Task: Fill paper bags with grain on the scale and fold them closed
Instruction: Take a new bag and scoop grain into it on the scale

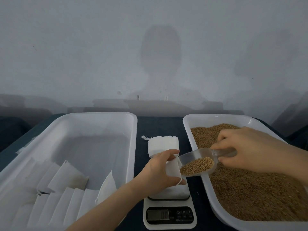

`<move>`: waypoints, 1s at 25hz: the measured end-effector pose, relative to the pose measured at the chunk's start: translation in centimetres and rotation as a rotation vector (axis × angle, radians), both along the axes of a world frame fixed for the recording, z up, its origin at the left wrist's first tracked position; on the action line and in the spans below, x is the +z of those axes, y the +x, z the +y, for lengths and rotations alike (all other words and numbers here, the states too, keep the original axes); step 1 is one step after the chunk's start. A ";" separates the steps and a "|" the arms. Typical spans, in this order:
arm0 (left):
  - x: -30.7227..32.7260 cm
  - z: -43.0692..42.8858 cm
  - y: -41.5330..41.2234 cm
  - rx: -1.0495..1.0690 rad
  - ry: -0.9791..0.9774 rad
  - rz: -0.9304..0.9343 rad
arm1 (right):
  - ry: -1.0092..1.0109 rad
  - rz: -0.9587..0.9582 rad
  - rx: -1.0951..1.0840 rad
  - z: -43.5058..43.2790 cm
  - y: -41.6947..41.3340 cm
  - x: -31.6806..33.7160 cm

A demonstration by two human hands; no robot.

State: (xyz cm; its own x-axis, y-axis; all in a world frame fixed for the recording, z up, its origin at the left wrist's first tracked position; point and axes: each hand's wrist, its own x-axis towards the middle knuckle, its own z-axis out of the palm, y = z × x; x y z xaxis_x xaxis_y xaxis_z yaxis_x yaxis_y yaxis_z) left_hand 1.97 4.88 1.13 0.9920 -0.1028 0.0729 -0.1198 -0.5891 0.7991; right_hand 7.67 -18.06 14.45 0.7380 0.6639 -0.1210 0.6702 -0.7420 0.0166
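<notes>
My left hand [160, 170] grips a small white paper bag [173, 170] above the scale [169, 214], its mouth turned to the right. My right hand [250, 147] holds the handle of a clear plastic scoop [200, 161] loaded with brown grain. The scoop's lip sits at the bag's opening. The scale's display is lit in the front centre, and its platform is partly hidden under my left hand.
A white tray [196, 129] on the right holds a bed of grain. A larger white tray [131, 147] on the left holds several folded white bags. A stack of empty bags [162, 144] lies on the dark table behind the scale. A wall stands close behind.
</notes>
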 end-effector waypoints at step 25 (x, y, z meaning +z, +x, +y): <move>0.3 0.4 0.4 0.149 -0.098 0.129 | -0.333 -0.614 0.280 8.0 -4.1 3.5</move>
